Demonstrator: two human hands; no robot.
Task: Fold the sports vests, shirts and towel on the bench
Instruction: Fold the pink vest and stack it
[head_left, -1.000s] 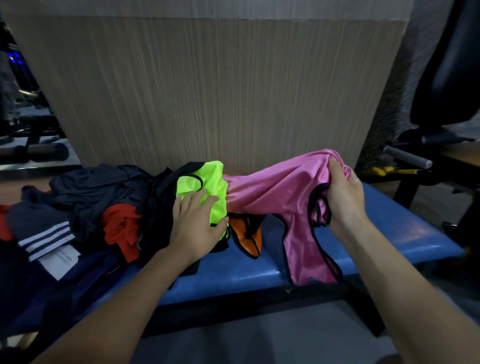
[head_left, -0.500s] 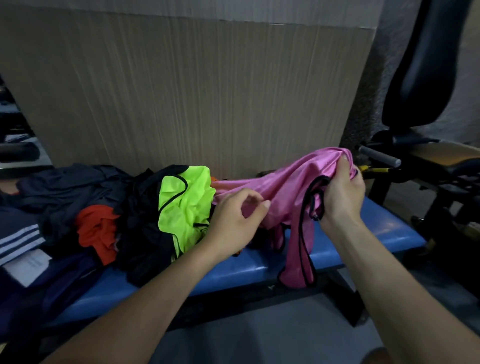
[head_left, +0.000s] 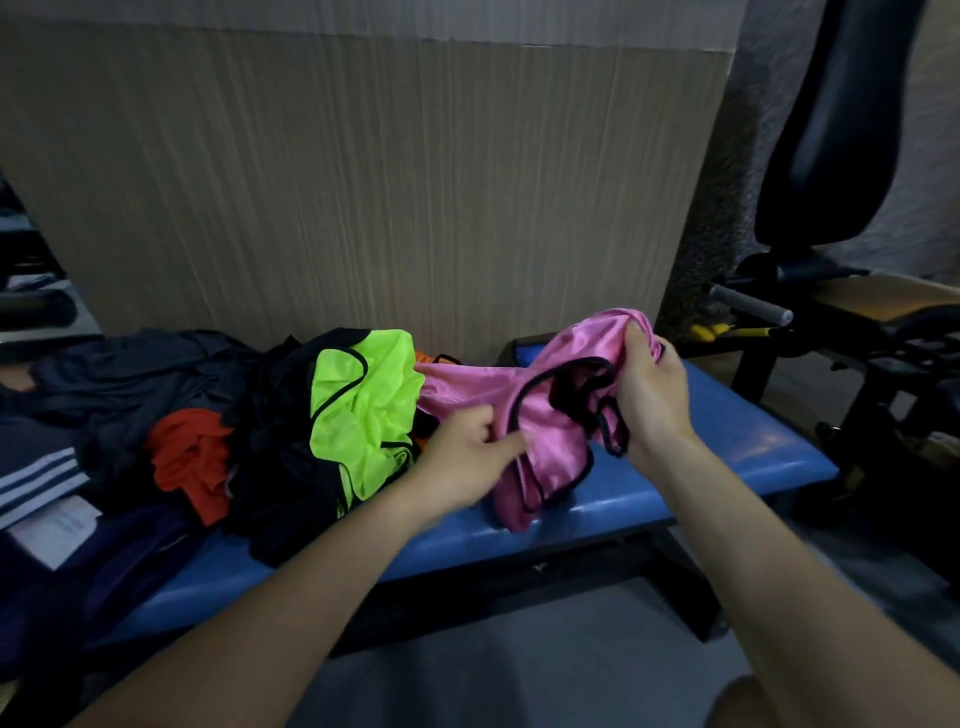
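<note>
A gym: a blue padded bench (head_left: 727, 457) across the middle, a black weight machine (head_left: 841, 156) with padded roller (head_left: 748, 304) at right, sports vests (head_left: 363, 410) heaped at left.

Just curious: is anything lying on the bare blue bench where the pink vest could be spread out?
Nothing visible. The bench is bare under the pink vest, which both hands hold; the clothes pile lies left.

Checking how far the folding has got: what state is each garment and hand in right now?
pink vest: unfolded, bunched, held above the bench.
left hand: pinches the pink vest's edge.
right hand: grips its top.
neon green vest: crumpled, unfolded.
orange shirt: crumpled in the pile.
dark clothes: heaped, unfolded.
</note>
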